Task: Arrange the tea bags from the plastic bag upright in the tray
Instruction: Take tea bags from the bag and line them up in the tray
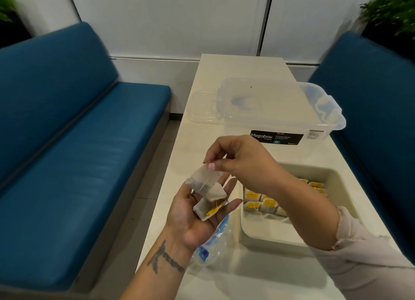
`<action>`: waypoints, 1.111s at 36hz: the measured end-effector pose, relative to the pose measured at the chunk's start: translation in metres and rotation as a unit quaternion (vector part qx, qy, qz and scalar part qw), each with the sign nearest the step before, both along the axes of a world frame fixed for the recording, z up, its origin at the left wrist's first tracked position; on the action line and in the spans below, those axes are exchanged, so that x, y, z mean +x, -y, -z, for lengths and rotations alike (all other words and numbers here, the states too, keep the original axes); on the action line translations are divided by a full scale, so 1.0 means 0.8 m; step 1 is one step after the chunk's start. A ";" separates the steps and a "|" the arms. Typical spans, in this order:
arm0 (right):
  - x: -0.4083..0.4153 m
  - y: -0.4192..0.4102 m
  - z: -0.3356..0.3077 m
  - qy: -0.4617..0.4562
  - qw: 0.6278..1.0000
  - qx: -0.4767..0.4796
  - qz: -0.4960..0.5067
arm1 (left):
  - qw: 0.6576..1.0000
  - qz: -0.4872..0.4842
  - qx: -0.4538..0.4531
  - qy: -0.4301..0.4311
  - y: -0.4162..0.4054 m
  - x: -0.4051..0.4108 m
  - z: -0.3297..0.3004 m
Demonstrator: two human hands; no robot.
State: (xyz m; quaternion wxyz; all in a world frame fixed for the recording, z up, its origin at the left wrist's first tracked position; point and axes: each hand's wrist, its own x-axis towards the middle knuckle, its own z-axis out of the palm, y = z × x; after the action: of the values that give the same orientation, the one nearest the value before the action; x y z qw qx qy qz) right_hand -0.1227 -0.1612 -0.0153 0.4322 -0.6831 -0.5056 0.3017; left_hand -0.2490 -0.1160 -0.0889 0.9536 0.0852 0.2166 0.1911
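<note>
Right hand [242, 162] pinches a tea bag [205, 182] above open left hand [202, 214]

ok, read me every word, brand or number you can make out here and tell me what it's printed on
"Megabox": white brand name on the black label of the clear storage box.
"12L": probably, on the small blue patch of that label; it is blurred.
Other lines on the black label and the price sticker: too small to read.
Yellow tags on the tea bags in the tray: no legible text.
Forearm tattoo: not legible.
</note>
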 end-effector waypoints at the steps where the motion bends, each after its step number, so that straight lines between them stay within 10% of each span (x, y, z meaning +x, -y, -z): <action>1: 0.001 0.001 -0.002 0.008 1.000 0.011 -0.006 | 1.000 0.002 -0.005 0.000 0.000 0.000 0.001; 40: 0.055 0.019 0.005 0.045 0.992 -0.099 0.057 | 0.999 0.010 0.013 -0.033 0.012 0.016 -0.004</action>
State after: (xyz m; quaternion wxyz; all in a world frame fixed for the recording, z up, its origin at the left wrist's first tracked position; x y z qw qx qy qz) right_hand -0.0789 -0.1768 -0.0195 0.3563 -0.7630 -0.4522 0.2940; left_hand -0.2358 -0.1255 -0.0856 0.9467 0.1058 0.2442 0.1814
